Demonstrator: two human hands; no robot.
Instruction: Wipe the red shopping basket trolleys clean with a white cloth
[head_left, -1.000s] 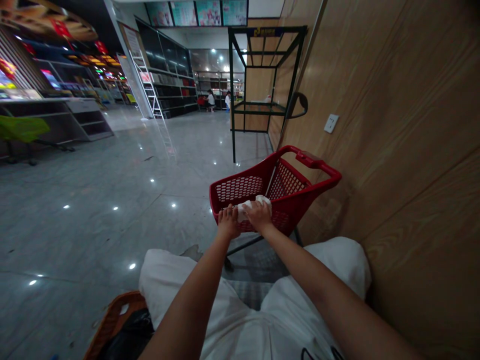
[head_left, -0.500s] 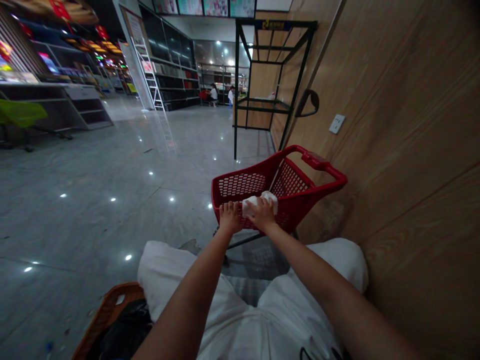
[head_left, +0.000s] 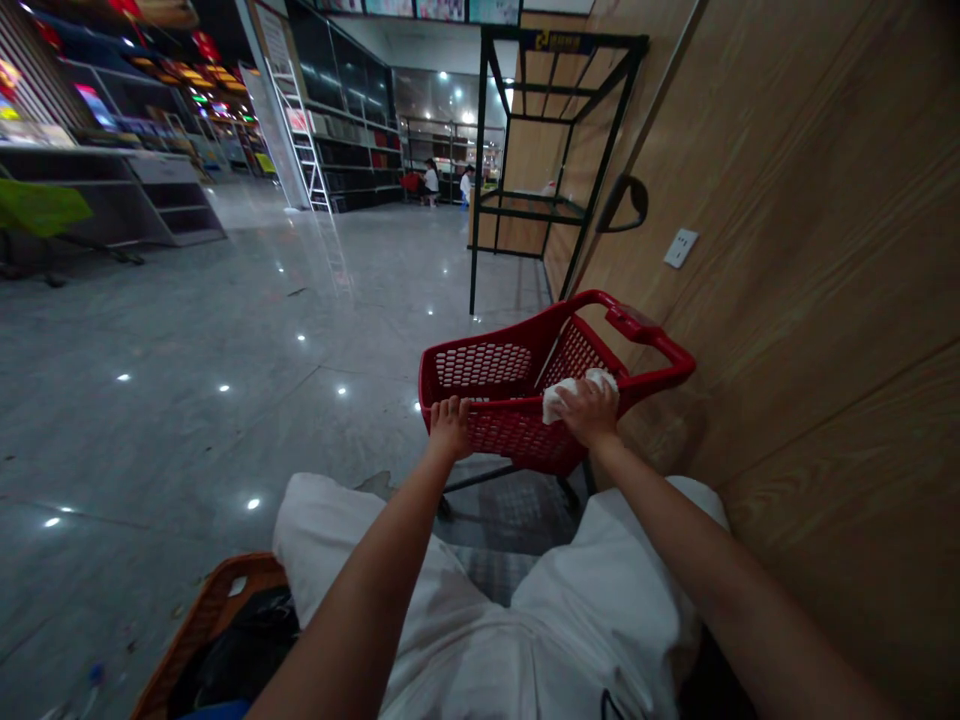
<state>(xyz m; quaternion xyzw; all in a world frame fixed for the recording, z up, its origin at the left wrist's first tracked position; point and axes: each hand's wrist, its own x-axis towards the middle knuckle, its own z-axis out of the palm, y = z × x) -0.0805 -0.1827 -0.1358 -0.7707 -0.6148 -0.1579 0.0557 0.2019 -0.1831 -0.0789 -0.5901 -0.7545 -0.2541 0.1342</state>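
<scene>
Polished grey floor tiles [head_left: 172, 400] stretched away under ceiling-light reflections, with a wood-panelled wall [head_left: 810, 300] close on the right, a wall socket [head_left: 680, 248] set into it, and an empty black metal rack [head_left: 480, 170] standing ahead. Two people worked far off near dark shelving. A red plastic shopping cart [head_left: 525, 325] stood just beside the wall, directly in front of the person's white-clothed lap [head_left: 480, 640]. The left hand [head_left: 450, 428] lay on the near rim of the cart's basket, fingers close together and hooked over the edge, though how firmly they gripped could not be told. The right hand [head_left: 590, 412] pressed a crumpled white cloth [head_left: 553, 405] against the rim towards the cart's red handle [head_left: 652, 340], its fingers together and curved over the cloth, which showed only at their edges. A woven orange-brown basket [head_left: 217, 610] with black plastic [head_left: 240, 650] inside sat low at the lower left. The main risks lay in the cart's wheels and the slick floor: firm pressure could send the cart rolling or knock it into the wall, while a loose hold could let the cloth drop through into the basket or onto the tiles.
</scene>
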